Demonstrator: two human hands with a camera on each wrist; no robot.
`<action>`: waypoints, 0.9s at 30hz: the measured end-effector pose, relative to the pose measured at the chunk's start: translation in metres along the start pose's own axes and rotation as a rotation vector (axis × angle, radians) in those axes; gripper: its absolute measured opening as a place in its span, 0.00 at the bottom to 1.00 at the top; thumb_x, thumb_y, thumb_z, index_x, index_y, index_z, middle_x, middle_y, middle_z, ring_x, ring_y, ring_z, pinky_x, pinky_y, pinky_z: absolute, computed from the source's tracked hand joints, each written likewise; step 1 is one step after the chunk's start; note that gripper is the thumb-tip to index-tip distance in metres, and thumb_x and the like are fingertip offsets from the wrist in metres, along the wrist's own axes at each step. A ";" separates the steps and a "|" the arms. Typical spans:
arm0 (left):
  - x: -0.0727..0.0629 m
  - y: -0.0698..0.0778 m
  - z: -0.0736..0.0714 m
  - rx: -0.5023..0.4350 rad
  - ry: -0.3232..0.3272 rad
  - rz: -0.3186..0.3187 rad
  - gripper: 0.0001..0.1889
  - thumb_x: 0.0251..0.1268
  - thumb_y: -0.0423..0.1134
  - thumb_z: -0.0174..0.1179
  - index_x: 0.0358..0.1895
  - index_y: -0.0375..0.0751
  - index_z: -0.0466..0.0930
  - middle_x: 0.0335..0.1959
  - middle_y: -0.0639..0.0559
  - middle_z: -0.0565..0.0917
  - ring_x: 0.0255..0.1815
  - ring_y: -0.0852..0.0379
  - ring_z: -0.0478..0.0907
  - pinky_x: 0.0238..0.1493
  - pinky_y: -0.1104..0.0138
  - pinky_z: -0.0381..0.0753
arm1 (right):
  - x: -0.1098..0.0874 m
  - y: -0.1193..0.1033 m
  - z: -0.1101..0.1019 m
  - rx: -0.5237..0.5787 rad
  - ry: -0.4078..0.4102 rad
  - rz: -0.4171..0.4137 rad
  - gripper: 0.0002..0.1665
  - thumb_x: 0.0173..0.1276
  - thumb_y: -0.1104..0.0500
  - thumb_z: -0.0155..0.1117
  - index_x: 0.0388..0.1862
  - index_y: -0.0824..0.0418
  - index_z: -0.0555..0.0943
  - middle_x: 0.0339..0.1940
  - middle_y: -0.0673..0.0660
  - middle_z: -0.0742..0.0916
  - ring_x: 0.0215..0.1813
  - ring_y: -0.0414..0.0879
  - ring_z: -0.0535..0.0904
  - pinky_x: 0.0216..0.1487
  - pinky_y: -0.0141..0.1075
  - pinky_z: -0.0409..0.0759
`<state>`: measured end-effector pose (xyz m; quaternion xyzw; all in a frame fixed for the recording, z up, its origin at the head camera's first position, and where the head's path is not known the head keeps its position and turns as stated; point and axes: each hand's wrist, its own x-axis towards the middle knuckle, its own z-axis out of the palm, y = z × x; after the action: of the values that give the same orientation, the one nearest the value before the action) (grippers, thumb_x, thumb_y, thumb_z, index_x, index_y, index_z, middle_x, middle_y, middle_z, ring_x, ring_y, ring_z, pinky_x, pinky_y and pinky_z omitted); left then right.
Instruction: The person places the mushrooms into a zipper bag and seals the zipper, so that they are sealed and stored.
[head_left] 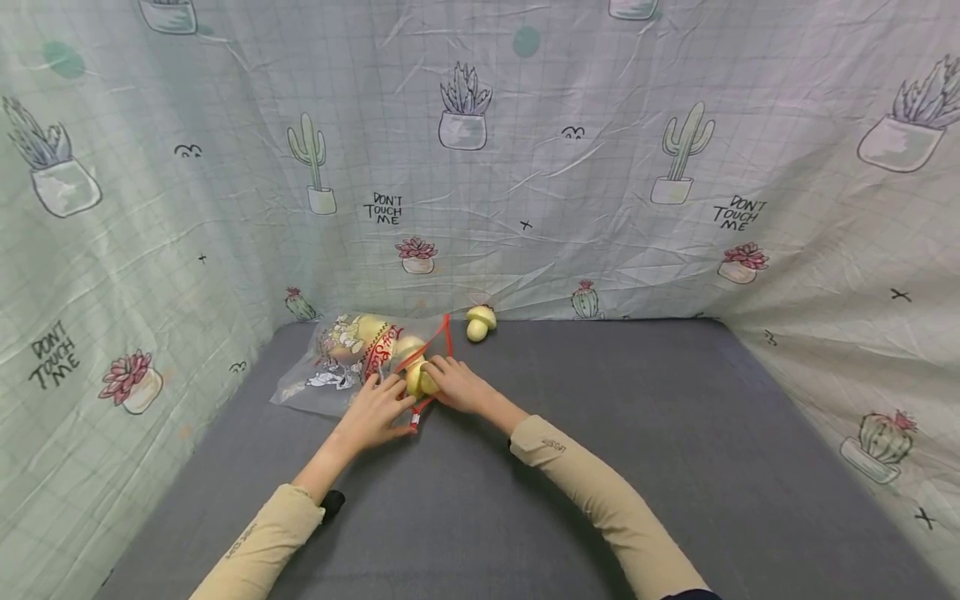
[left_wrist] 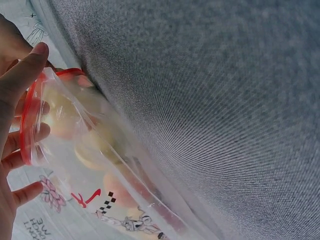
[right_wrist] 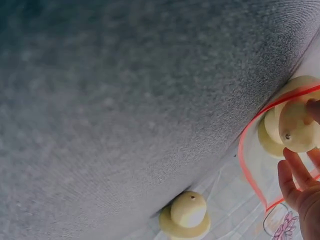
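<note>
A clear zip bag with a red zipper rim and cartoon print lies on its side at the back left of the table. Several pale yellow and reddish rounded things show through its plastic. My left hand holds the bag's mouth, its thumb and fingers about the red rim in the left wrist view. Between the thumb and fingers of my right hand is a pale yellow toy mushroom, right at the bag's opening. Another yellow mushroom lies outside the bag, by the back edge.
The grey table stretches to the right and front of the bag. A hanging cloth printed with potted cacti closes off the back and both sides, close behind the loose mushroom.
</note>
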<state>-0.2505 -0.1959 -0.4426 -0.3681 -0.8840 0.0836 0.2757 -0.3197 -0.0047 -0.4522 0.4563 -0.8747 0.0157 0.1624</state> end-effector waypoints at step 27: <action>0.001 0.000 0.000 -0.017 -0.027 -0.011 0.22 0.38 0.58 0.67 0.35 0.49 0.78 0.38 0.49 0.77 0.44 0.50 0.71 0.44 0.51 0.69 | -0.015 0.003 -0.002 0.061 -0.055 -0.112 0.21 0.64 0.61 0.52 0.57 0.53 0.72 0.58 0.56 0.74 0.55 0.46 0.74 0.42 0.40 0.77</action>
<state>-0.2507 -0.1955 -0.4422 -0.3642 -0.8904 0.0797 0.2612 -0.3130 0.0093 -0.4545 0.5094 -0.8511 0.0205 0.1250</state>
